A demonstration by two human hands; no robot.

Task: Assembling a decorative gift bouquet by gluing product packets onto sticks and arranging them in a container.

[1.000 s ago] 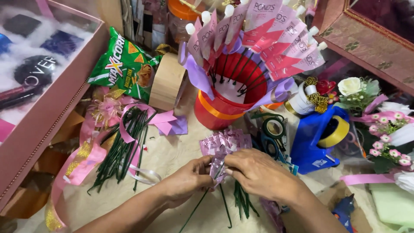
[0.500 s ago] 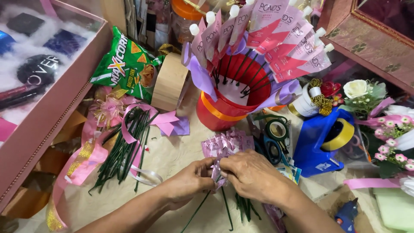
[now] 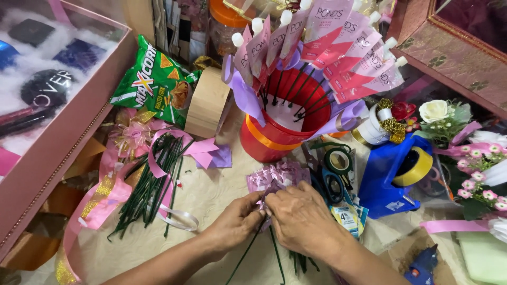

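My left hand [image 3: 235, 221] and my right hand [image 3: 302, 217] meet at the bottom middle, both pinching a fan of small pink sachets [image 3: 278, 176] where it joins a green stick [image 3: 248, 253] that runs down toward me. Just beyond them stands a red bucket [image 3: 264, 142] with an orange band, filled with pink sachets on dark sticks [image 3: 338, 53] and purple paper. A bundle of loose green sticks [image 3: 153, 182] lies to the left, wrapped by pink ribbon [image 3: 105, 195].
A blue tape dispenser [image 3: 393, 174] with yellow tape, scissors [image 3: 330, 184] and a dark tape roll [image 3: 338, 159] sit to the right. Artificial flowers [image 3: 459, 137] lie far right, a blue glue gun [image 3: 422, 266] at bottom right. A green snack bag [image 3: 153, 79] and pink gift box [image 3: 58, 137] are left.
My hands have stayed on the pink sachet fan, shifting slightly as the fingers work at its base. Nothing else on the surface has moved.
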